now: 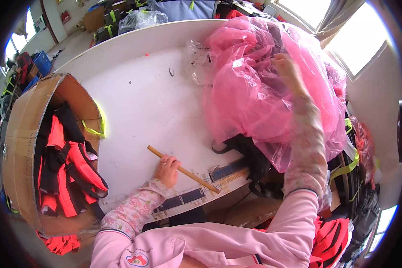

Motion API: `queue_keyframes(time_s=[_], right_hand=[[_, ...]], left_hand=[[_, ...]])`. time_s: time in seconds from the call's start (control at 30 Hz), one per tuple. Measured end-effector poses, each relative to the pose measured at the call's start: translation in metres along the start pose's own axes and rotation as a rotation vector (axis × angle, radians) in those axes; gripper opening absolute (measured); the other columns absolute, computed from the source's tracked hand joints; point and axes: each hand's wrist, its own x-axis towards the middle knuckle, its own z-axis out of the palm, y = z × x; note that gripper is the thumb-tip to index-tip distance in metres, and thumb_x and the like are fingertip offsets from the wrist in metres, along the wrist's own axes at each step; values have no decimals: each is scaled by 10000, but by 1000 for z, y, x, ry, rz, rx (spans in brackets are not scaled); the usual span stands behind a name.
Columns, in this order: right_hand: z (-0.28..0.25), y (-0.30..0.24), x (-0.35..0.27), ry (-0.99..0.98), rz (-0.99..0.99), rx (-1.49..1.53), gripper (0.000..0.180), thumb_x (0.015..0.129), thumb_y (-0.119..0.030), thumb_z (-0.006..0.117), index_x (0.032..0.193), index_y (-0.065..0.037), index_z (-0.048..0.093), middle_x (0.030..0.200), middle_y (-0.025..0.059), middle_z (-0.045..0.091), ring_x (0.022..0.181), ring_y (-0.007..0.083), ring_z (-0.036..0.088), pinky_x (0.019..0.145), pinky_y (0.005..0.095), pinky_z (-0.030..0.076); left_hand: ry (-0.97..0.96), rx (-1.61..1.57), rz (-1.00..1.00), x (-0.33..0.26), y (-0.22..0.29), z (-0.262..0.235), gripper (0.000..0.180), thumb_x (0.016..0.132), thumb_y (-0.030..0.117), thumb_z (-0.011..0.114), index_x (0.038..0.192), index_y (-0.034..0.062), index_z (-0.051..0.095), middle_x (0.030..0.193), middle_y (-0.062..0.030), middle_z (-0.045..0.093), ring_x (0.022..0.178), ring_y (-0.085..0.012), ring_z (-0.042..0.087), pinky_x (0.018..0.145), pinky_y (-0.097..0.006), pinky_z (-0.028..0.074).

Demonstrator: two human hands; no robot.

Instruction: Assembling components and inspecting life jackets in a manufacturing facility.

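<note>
My left hand (167, 171) rests at the near edge of the white table, closed around a thin wooden stick (196, 177) that lies slantwise across the edge. Stretched far forward, my right hand (286, 69) is on a big crumpled pink plastic bag (245, 98) at the table's right. Its fingers look curled into the film, though the hand is somewhat blurred. Dark material shows dimly through the bag. A black strap-like piece (236, 144) sticks out from under the bag toward me.
On the left, an open cardboard box (24, 147) holds orange-red and black strapped pieces (69, 174). Yellow-green ribbon (102, 123) hangs on its rim. The white table (134, 107) has a raised far edge. More orange-red fabric (330, 241) lies low on my right.
</note>
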Motion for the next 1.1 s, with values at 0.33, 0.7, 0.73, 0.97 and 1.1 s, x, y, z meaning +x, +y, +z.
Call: queue_keyframes(time_s=[0.33,0.7,0.73,0.97,1.1], right_hand=[[163,28,-8,-371,-17,-150,326,792,-171,553,1105,-143,639,1010,168,649,881,317,643,784,393,503],[-170,-48,-80,479,-131,692,214,879,-76,537,1031,25,649,799,-15,571,580,18,356,526,168,286],[-199,-14,-88,467,-117,869,218,890,-67,508,1025,54,630,813,-4,559,603,32,389,541,168,324],[-256,95,-202,636,24,862,217,889,-81,471,943,53,633,869,70,597,779,162,583,713,255,497],[-148,27,-229,23,344,341,343,811,-127,645,1111,27,585,1004,65,620,859,138,591,772,272,490]], left_hand=[[25,-21,25,5,3,4,343,642,-51,539,964,66,563,1032,-127,496,1032,-370,452,957,-456,374],[53,-46,33,1,-6,12,326,622,-34,562,927,78,546,991,-120,493,1016,-355,457,961,-464,358],[58,-48,34,0,-6,13,326,619,-36,563,924,78,548,991,-121,493,1016,-355,458,957,-463,362],[62,-91,61,2,0,14,317,620,-38,562,919,67,558,987,-128,496,1016,-360,457,949,-462,369],[71,-26,83,1,-3,12,305,635,-24,557,926,66,562,988,-131,500,1018,-361,458,952,-466,366]])
